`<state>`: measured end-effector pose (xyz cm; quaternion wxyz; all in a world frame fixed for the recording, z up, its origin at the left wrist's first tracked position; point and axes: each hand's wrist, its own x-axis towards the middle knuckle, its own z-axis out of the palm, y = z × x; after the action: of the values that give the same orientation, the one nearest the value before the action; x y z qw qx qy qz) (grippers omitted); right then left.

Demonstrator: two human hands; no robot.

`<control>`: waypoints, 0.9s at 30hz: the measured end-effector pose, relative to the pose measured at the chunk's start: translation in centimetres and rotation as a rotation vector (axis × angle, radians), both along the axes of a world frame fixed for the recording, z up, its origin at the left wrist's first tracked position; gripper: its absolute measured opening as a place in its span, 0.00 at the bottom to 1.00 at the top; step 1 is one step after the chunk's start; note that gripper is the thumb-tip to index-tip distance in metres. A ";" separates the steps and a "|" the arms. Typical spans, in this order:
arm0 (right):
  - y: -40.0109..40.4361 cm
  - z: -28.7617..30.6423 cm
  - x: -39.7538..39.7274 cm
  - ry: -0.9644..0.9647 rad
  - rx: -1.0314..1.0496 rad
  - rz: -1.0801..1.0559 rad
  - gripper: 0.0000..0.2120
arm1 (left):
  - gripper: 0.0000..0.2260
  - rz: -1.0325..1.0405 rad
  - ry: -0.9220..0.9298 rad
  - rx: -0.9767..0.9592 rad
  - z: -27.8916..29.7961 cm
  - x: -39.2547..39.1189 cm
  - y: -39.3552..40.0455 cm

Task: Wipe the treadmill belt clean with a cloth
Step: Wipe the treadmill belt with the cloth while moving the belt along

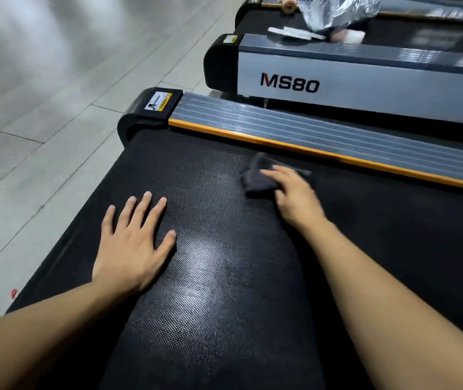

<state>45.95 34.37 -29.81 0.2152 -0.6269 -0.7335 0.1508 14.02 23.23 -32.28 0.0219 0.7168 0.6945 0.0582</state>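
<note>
The black textured treadmill belt point(210, 277) fills the middle of the head view and shines in a pale streak down its centre. A dark grey cloth point(257, 180) lies bunched on the belt near the far side rail. My right hand point(295, 197) presses down on it, fingers over its right part, blurred by motion. My left hand point(134, 240) rests flat on the belt with fingers spread, holding nothing, near the belt's left edge.
A grey ribbed side rail with an orange strip point(323, 139) borders the belt's far side, ending in a black end cap point(154, 108). Beyond stands a second treadmill marked MS80 point(290, 84), and a third carries plastic wrap point(340, 9). Pale tiled floor point(42, 108) lies left.
</note>
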 end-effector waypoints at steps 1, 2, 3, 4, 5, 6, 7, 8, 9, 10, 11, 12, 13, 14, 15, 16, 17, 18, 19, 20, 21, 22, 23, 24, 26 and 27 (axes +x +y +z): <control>-1.1 0.1 2.1 -0.006 -0.004 -0.075 0.27 | 0.33 0.004 0.000 -0.004 -0.1 0.1 0.0; -1.9 0.1 3.5 -0.012 -0.013 -0.136 0.27 | 0.34 0.007 0.004 -0.001 -0.2 0.3 0.0; -2.2 0.0 3.9 -0.011 -0.019 -0.176 0.26 | 0.34 0.011 0.005 0.005 -0.2 0.4 0.0; -2.1 -0.2 3.0 0.009 -0.010 -0.192 0.25 | 0.34 0.015 0.002 0.009 -0.2 0.5 0.1; -1.7 -0.5 1.3 0.029 0.001 -0.166 0.26 | 0.34 0.014 -0.001 0.006 -0.1 0.6 0.1; -1.1 -0.8 -1.3 0.034 0.007 -0.092 0.26 | 0.34 0.014 0.000 0.004 0.0 0.7 0.0; -0.5 -1.1 -4.5 0.023 0.010 0.009 0.27 | 0.35 0.017 0.003 0.012 0.0 0.7 0.0; 0.0 -1.4 -8.0 0.003 0.008 0.111 0.27 | 0.35 0.021 0.005 0.021 0.0 0.7 0.0; 0.4 -1.5 -11.3 -0.014 0.012 0.187 0.27 | 0.35 0.022 0.004 0.022 0.0 0.6 0.1; 0.6 -1.3 -14.0 -0.013 0.010 0.225 0.26 | 0.34 0.018 0.005 0.016 0.0 0.5 0.2; 0.6 -1.0 -15.7 -0.005 0.002 0.230 0.26 | 0.34 0.014 0.006 0.013 0.0 0.4 0.2; 0.5 -0.8 -16.0 -0.003 0.000 0.239 0.26 | 0.34 0.014 0.006 0.015 0.0 0.3 0.1; 0.2 -0.8 -15.1 -0.007 0.004 0.253 0.26 | 0.34 0.011 0.006 0.017 0.0 0.2 0.1; -0.3 -0.8 -13.1 -0.004 0.003 0.248 0.26 | 0.34 0.008 0.005 0.014 0.0 0.2 0.1; -0.8 -0.8 -10.6 0.014 -0.001 0.216 0.26 | 0.34 0.012 0.002 0.014 0.0 0.2 0.1; -1.5 -0.8 -7.9 0.032 -0.003 0.161 0.26 | 0.33 0.018 -0.003 0.014 -0.1 0.1 0.1; -2.3 -0.7 -5.2 0.034 -0.004 0.098 0.27 | 0.33 0.021 -0.009 0.014 -0.1 0.2 0.1; -3.2 -0.4 -2.7 0.025 -0.009 0.035 0.27 | 0.33 0.023 -0.017 0.017 -0.1 0.3 0.0; -4.1 -0.2 -0.8 0.014 -0.018 -0.023 0.28 | 0.33 0.024 -0.025 0.022 -0.1 0.4 0.0; -4.8 -0.1 0.5 -0.002 -0.028 -0.065 0.28 | 0.33 0.028 -0.030 0.025 -0.1 0.5 -0.1; -5.1 -0.1 1.0 -0.025 -0.033 -0.090 0.28 | 0.33 0.032 -0.032 0.025 0.0 0.6 0.0; -5.2 -0.3 0.7 -0.050 -0.031 -0.093 0.28 | 0.33 0.033 -0.033 0.022 0.1 0.6 0.0; -5.1 -0.5 -0.4 -0.070 -0.025 -0.062 0.28 | 0.34 0.034 -0.035 0.019 0.1 0.7 0.0; -4.8 -0.8 -2.2 -0.081 -0.020 0.006 0.29 | 0.34 0.039 -0.040 0.017 0.1 0.7 -0.1; -4.1 -1.1 -7.4 -0.084 -0.013 0.173 0.28 | 0.35 0.051 -0.054 0.019 0.1 0.7 0.0; -4.0 -1.2 -10.3 -0.080 -0.001 0.230 0.28 | 0.35 0.060 -0.061 0.024 0.1 0.7 0.1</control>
<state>35.63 30.39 -31.00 0.1664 -0.5441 -0.8086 0.1498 14.69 23.28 -32.16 0.0327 0.6936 0.7141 0.0891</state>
